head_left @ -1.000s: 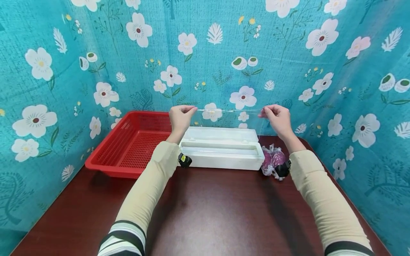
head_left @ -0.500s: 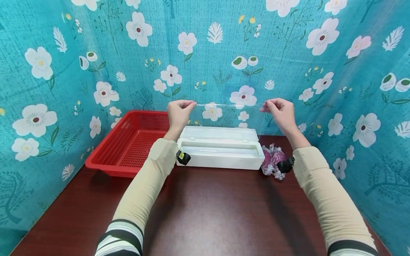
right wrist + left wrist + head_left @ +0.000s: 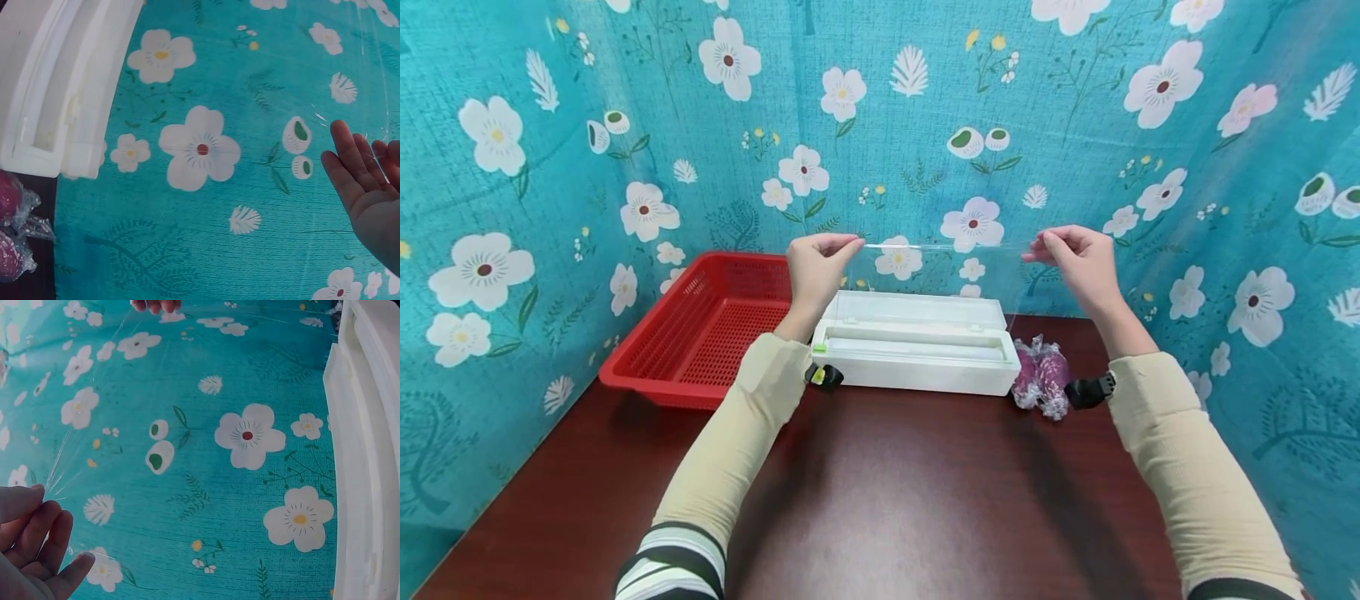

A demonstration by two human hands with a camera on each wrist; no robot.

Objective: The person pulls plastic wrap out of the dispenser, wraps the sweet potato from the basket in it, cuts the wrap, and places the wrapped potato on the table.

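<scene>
A sheet of clear cling film (image 3: 925,247) stretches between my raised hands, its top edge pulled fairly straight. My left hand (image 3: 816,271) pinches one corner between thumb and fingers; creases fan out from that pinch in the left wrist view. The other corner is pinched by my right hand (image 3: 1084,265), whose remaining fingers look loosely extended in the right wrist view. Behind and below the hands stands a long white box (image 3: 917,375) with its lid (image 3: 917,310) tipped back and a pale roll (image 3: 917,348) lying inside. The film hangs down toward the box; its lower part is hard to see.
Left of the box sits a red perforated plastic basket (image 3: 692,398), partly behind my left arm. At the box's right end lie purple-red round items (image 3: 1051,375) wrapped in clear film. A floral teal cloth (image 3: 880,125) hangs behind the dark brown table (image 3: 910,483).
Both hands have risen a little with the film. My right hand has moved to the right, widening the stretch between the hands. The head view has shifted slightly.
</scene>
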